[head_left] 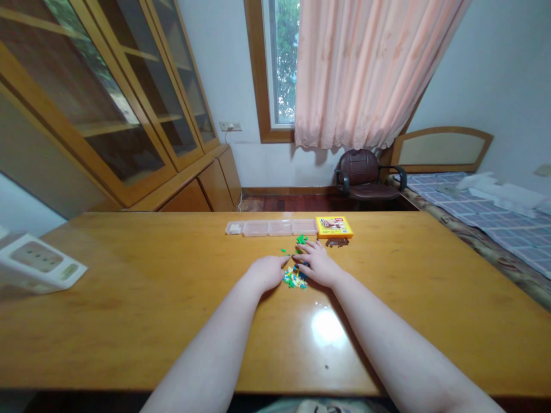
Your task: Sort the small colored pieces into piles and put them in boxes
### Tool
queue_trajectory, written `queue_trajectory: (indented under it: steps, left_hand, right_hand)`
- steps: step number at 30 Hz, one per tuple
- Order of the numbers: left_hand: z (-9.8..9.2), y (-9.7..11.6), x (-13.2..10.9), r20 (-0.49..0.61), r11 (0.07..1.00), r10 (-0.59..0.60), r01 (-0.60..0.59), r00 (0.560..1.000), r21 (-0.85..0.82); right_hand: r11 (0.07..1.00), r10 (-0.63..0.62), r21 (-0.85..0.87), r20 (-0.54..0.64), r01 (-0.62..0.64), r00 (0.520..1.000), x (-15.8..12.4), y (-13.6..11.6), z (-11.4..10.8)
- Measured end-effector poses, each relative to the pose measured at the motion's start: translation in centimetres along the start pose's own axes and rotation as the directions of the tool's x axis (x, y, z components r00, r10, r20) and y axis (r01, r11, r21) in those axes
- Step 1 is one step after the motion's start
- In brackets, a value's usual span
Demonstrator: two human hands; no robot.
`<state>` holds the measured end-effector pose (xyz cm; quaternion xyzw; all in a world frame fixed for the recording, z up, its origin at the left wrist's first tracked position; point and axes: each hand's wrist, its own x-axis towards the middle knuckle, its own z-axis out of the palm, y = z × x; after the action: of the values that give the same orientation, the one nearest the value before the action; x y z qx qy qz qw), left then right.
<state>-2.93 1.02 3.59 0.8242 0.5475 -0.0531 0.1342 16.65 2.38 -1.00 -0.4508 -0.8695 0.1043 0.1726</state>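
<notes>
Pieces (294,279) between left hand (267,272), grip unclear, and right hand (317,265), grip apart; tabletop (163,269) roomy toward side edges

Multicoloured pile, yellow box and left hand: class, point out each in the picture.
Multicoloured pile (294,279): head view, middle of its uncovered pieces.
Yellow box (334,226): head view, on its printed face.
Left hand (269,272): head view, on its back.
</notes>
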Motion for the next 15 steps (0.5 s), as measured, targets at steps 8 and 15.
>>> queue_trajectory:
  steps: [8,15]
  left_hand:
    - [-1.8,0.1,-1.2,0.008,1.0,0.009,-0.009,1.0,0.009]
    - [-1.6,0.3,-1.3,0.061,0.999,0.004,-0.007,0.998,0.043]
  right_hand:
    - [0.989,-0.121,0.088,0.028,0.118,0.992,-0.1,-0.3,-0.4]
    - [0.988,-0.129,0.092,0.009,0.127,0.992,0.0,0.0,-0.3]
